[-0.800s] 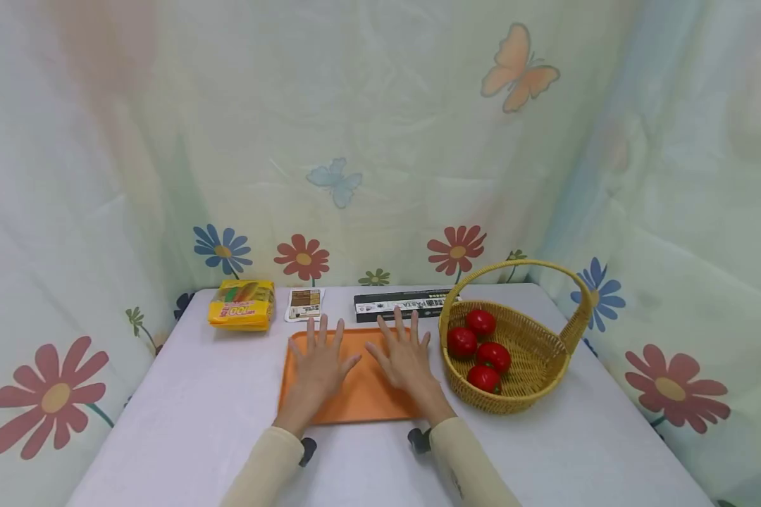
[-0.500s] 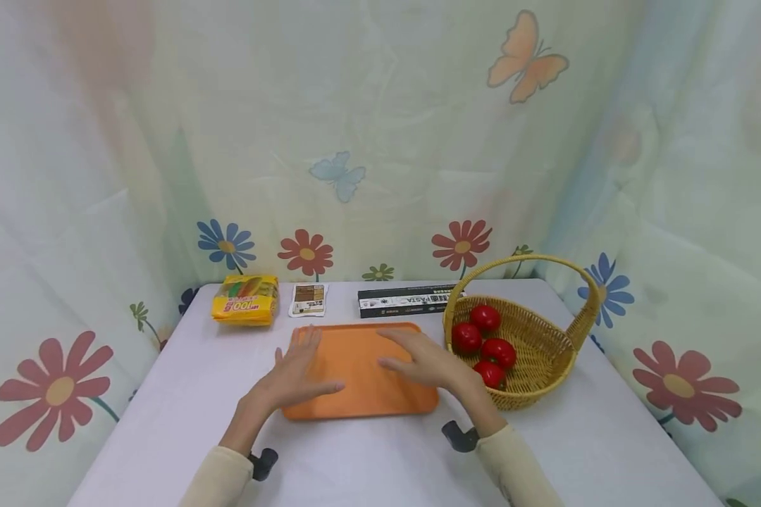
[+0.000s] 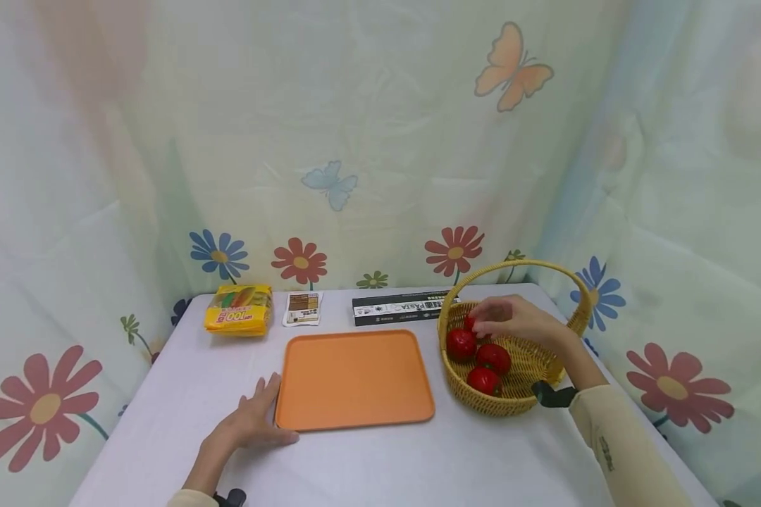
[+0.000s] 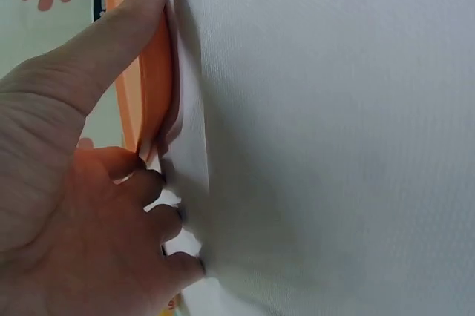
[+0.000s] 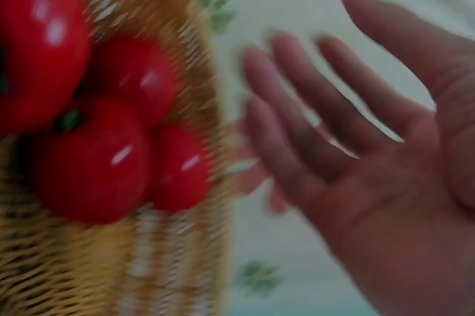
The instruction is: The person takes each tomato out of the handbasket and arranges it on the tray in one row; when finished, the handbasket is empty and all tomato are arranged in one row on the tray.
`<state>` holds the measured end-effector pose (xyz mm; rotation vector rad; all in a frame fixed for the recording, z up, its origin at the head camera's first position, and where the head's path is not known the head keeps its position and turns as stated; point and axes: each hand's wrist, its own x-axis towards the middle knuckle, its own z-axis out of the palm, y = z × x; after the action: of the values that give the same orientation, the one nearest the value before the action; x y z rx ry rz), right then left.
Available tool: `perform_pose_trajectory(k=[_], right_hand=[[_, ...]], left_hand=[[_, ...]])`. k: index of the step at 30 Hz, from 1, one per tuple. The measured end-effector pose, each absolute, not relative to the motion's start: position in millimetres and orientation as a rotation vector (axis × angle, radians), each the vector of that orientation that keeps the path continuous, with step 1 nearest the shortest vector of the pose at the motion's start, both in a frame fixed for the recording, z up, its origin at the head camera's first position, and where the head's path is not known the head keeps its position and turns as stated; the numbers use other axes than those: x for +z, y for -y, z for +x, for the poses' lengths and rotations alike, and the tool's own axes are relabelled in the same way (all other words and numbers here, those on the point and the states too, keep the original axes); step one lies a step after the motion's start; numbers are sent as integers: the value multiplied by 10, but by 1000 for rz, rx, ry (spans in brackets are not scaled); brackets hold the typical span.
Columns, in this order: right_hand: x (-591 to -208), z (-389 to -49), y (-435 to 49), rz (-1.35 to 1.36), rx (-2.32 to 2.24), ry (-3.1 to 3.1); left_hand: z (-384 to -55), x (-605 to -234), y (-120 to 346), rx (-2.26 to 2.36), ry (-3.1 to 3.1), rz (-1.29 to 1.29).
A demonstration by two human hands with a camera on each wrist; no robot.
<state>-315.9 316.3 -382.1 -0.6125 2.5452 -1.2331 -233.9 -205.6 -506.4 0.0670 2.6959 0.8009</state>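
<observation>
My left hand is at the near left corner of an orange tray. In the left wrist view, the thumb touches the tray's front wall, while the other fingers lie loosely bent by the tablecloth. Over a wicker basket is my right hand, partly hiding the farthest of several red tomatoes. The right wrist view, somewhat blurred, has this hand with fingers extended, holding nothing, apart from the shiny tomatoes.
A yellow packet lies at the back left, beside a small flat sachet. Behind the tray is a black-and-white pasta box. The basket's tall handle arches over its opening. A floral curtain backs the table.
Both hands have moved apart from above the tray. The left came down to the tray's near left corner; the right went over the basket. The tray looks slightly straightened in view.
</observation>
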Motion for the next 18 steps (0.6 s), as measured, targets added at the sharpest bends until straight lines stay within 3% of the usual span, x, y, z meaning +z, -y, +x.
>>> perform_pose_trajectory(k=[7, 18], right_hand=[[-4296, -3581, -3355, -367, -1409, -2758], [-4469, -3673, -3260, -264, -1359, -2797]], left_hand=[[-2336, -5097, 2041, 850, -2684, 26], [-2336, -5251, 2073, 1044, -2701, 147]])
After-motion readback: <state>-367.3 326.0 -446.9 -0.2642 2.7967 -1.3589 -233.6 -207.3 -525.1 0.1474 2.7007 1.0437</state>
